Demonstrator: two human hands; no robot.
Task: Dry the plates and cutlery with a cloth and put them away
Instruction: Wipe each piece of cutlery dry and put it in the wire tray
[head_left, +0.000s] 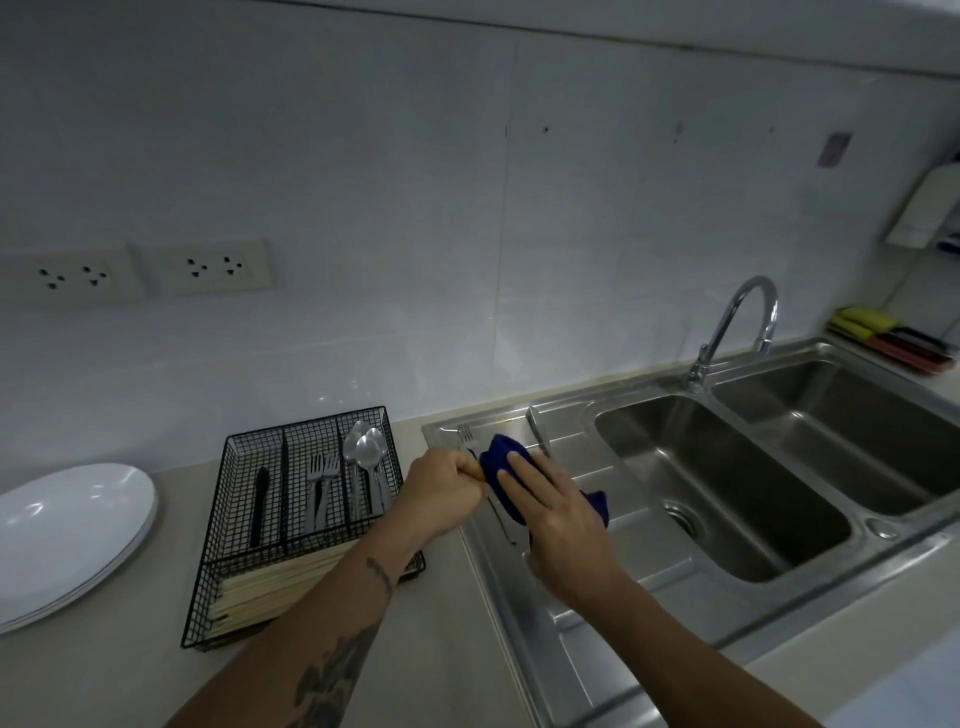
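My left hand (441, 491) is curled and pinches a metal fork (466, 435) just below its tines, over the sink's drainboard (597, 618). My right hand (556, 514) holds a dark blue cloth (501, 454) wrapped round the fork's middle, and the handle end sticks out below it. A table knife (537, 428) lies on the drainboard just behind the cloth. To the left, a black wire cutlery tray (228, 545) holds a dark knife (260, 499), forks (319, 486), spoons (366, 452) and pale chopsticks (270, 587). White plates (67, 530) are stacked at the far left.
A double steel sink (727, 488) with a curved tap (737, 322) lies to the right. Coloured sponges (883, 332) sit behind the sink, with a white dispenser (924, 208) on the wall above. Wall sockets (208, 267) are above the beige counter (441, 649).
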